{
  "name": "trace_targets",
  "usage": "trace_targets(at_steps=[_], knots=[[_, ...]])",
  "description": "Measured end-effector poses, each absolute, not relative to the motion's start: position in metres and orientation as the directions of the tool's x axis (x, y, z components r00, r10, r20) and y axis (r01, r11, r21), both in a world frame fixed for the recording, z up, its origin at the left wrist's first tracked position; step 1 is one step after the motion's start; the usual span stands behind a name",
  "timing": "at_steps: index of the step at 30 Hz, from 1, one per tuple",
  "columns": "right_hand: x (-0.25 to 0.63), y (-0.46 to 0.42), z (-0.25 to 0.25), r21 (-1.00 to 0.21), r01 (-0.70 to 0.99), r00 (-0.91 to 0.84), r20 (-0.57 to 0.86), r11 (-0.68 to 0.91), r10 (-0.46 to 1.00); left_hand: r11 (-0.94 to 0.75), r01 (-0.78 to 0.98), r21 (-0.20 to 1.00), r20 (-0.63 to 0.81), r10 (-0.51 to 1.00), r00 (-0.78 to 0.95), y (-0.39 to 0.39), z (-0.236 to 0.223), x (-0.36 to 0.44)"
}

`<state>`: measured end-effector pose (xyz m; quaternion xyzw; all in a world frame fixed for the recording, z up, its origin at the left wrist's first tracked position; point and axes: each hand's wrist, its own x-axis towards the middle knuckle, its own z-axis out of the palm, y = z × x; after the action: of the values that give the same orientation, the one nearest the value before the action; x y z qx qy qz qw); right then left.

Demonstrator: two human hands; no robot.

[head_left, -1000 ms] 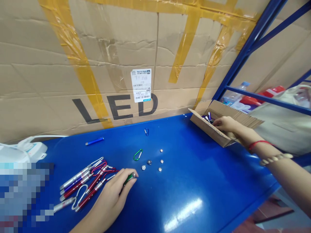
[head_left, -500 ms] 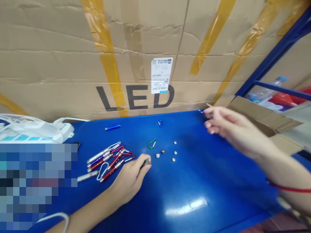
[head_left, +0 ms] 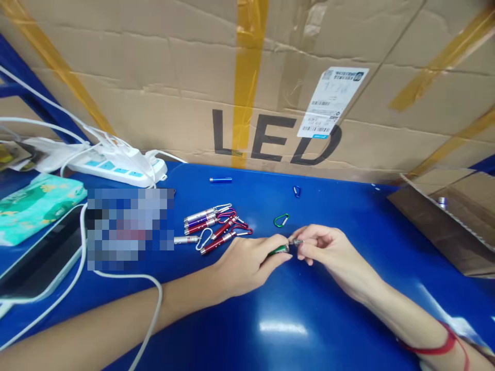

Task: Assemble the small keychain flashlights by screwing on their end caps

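Observation:
A small green penlight body [head_left: 279, 249] is pinched between the thumb and fingers of my left hand [head_left: 245, 263], its end pointing right. At that end, my right hand [head_left: 328, 247] grips a small metal piece [head_left: 297, 241] in its fingertips; its exact kind is too small to tell. Behind my hands lie a green carabiner [head_left: 281, 220] and a smaller blue carabiner [head_left: 296, 191]. Several silver, purple and red penlights [head_left: 218, 243] with carabiner clips lie grouped left of my left hand. A plain blue tube [head_left: 220, 180] rests farther back.
A large cardboard box [head_left: 185, 77] walls off the back of the blue table [head_left: 328, 330]. An open carton [head_left: 433, 226] stands at right. On the left are a white power strip [head_left: 112, 172], cables, a phone [head_left: 46, 257] and a green tissue pack [head_left: 42, 206].
My right hand has come in from near the carton to the end of the green penlight body. The view has turned left. The loose button cells are now hidden.

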<state>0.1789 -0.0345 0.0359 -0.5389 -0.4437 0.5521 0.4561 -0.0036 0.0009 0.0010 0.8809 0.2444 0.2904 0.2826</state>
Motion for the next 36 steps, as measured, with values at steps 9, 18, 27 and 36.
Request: trace_targets(at_steps=[9, 18, 27, 36], knots=[[0.185, -0.043, 0.027, -0.991, -0.03, 0.047, -0.132, -0.13, 0.99, -0.828, 0.248, 0.502, 0.493, 0.51, 0.705, 0.002, -0.003, -0.002], [0.184, -0.045, 0.028, -0.969, 0.231, 0.046, 0.095, 0.082, 0.994, -0.854, 0.292, 0.431, 0.391, 0.467, 0.793, 0.002, -0.002, -0.003], [0.181, -0.047, 0.036, -0.854, 0.463, 0.009, 0.273, 0.238, 0.962, -0.853, 0.244, 0.461, 0.453, 0.463, 0.762, 0.003, -0.003, -0.005], [0.185, -0.047, 0.036, -0.788, 0.529, -0.106, 0.307, 0.315, 0.946, -0.881, 0.174, 0.441, 0.442, 0.382, 0.812, 0.003, -0.002, -0.007]])
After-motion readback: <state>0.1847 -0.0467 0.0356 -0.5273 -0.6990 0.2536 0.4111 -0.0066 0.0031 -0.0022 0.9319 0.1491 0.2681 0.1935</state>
